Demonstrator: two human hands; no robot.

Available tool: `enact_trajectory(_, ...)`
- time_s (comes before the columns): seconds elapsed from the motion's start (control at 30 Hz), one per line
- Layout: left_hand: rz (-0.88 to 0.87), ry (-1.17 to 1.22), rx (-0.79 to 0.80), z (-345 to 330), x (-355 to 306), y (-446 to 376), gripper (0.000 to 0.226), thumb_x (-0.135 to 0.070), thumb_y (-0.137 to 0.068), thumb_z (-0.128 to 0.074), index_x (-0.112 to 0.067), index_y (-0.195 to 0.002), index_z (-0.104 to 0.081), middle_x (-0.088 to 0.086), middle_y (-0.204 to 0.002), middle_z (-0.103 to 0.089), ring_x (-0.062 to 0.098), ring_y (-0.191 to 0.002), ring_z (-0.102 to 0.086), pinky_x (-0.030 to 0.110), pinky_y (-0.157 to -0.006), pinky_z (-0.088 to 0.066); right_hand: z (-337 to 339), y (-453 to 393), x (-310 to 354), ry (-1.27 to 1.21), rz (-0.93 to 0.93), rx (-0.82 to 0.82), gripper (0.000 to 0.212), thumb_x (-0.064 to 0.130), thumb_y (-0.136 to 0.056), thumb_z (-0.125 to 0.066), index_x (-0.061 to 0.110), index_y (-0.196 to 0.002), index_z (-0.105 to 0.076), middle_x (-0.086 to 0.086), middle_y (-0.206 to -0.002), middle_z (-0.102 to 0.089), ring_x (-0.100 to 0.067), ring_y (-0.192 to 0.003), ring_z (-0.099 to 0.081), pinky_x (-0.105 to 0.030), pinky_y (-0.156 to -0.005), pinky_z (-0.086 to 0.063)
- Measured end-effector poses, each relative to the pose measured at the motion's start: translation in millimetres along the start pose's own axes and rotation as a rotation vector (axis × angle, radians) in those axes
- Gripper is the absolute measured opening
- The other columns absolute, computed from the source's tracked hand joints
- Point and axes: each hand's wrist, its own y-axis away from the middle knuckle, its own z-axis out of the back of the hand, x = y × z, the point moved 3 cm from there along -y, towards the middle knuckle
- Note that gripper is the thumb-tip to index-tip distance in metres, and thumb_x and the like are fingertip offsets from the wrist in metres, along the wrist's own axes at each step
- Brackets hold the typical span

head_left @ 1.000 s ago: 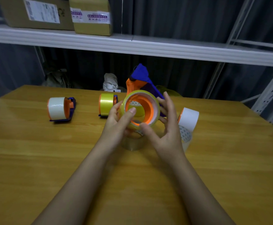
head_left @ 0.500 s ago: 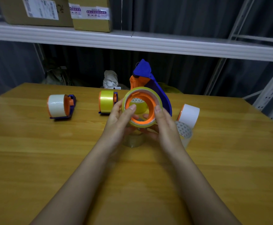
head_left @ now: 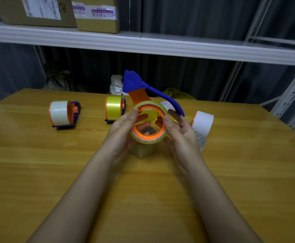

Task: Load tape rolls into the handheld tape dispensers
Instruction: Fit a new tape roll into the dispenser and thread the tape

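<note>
A blue and orange handheld dispenser [head_left: 139, 86] is held above the table, with a clear yellowish tape roll [head_left: 149, 140] seated around its orange hub. My left hand [head_left: 124, 127] grips the roll's left rim, thumb on top and fingers behind. My right hand [head_left: 180, 130] grips the right rim, thumb on the front edge. The blue handle points up and away. A dispenser loaded with white tape [head_left: 62, 114] lies at the left, one with yellow tape [head_left: 114, 110] near the centre. A white roll on an orange hub [head_left: 202, 122] lies to the right.
A clear tape roll [head_left: 141, 151] stands on the wooden table [head_left: 38, 163] beneath my hands. Behind the table runs a white shelf [head_left: 160, 44] with cardboard boxes [head_left: 97, 16]. A metal rack upright [head_left: 290, 100] is at the right.
My hands lowered and tilted the dispenser so its roll faces more upward. My right thumb moved onto the roll's right rim. The handle swung up and back.
</note>
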Motion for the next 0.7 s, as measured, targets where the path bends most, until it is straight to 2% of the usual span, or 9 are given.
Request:
enact_trajectory(0.13, -0.003, -0.022, 0.037, 4.4, -3.2, 0.2, 0.075, -0.056, -0.066, -0.066, -0.012, -0.125, -0.055, 0.005, -0.119, -0.067, 0.022, -0.109, -0.064, 0.036, -0.089, -0.054, -0.1, 0.2, 5.1, -0.067, 0.0, -0.023, 0.066, 0.033, -0.07, -0.069, 0.012, -0.131, -0.052, -0.001, -0.105, -0.074, -0.016, -0.105, -0.068, -0.038, -0.095, -0.053)
enact_trajectory(0.2, -0.015, -0.042, 0.05, 5.2, -3.8, -0.3, 0.083, -0.056, -0.063, -0.072, -0.009, -0.128, -0.053, 0.006, -0.119, -0.066, 0.023, -0.106, -0.065, 0.032, -0.086, -0.055, 1.2, -0.2, 6.2, -0.096, -0.007, -0.03, 0.068, 0.031, -0.071, -0.069, 0.01, -0.133, -0.051, -0.001, -0.102, -0.074, -0.016, -0.102, -0.069, -0.04, -0.095, -0.053)
enact_trajectory(0.33, -0.044, -0.053, 0.02, 3.9, -3.7, 0.0, 0.065, -0.047, -0.07, -0.06, -0.009, -0.123, -0.056, 0.003, -0.113, -0.069, 0.021, -0.098, -0.069, 0.026, -0.079, -0.057, 2.1, -0.6, 4.0, -0.118, -0.034, -0.014, 0.062, 0.029, -0.074, -0.068, 0.01, -0.131, -0.052, -0.004, -0.104, -0.074, -0.017, -0.101, -0.069, -0.039, -0.092, -0.055)
enact_trajectory(0.53, -0.059, -0.016, -0.033, 4.4, -0.6, -1.6, 0.05, -0.044, -0.07, -0.059, -0.013, -0.109, -0.062, 0.0, -0.102, -0.072, 0.017, -0.09, -0.07, 0.029, -0.079, -0.058, 3.2, -1.8, 0.6, -0.073, -0.032, -0.023, 0.063, 0.036, -0.073, -0.068, 0.008, -0.128, -0.055, -0.006, -0.111, -0.072, -0.019, -0.104, -0.068, -0.043, -0.095, -0.053)
enact_trajectory(0.7, -0.07, -0.015, -0.054, 6.4, 0.2, -2.7, 0.051, -0.048, -0.069, -0.058, -0.014, -0.107, -0.063, 0.001, -0.101, -0.072, 0.016, -0.09, -0.07, 0.026, -0.072, -0.058, 4.9, -4.1, -3.1, -0.1, -0.054, 0.023, 0.051, 0.028, -0.081, -0.064, 0.007, -0.128, -0.058, -0.008, -0.115, -0.07, -0.02, -0.108, -0.066, -0.044, -0.092, -0.053)
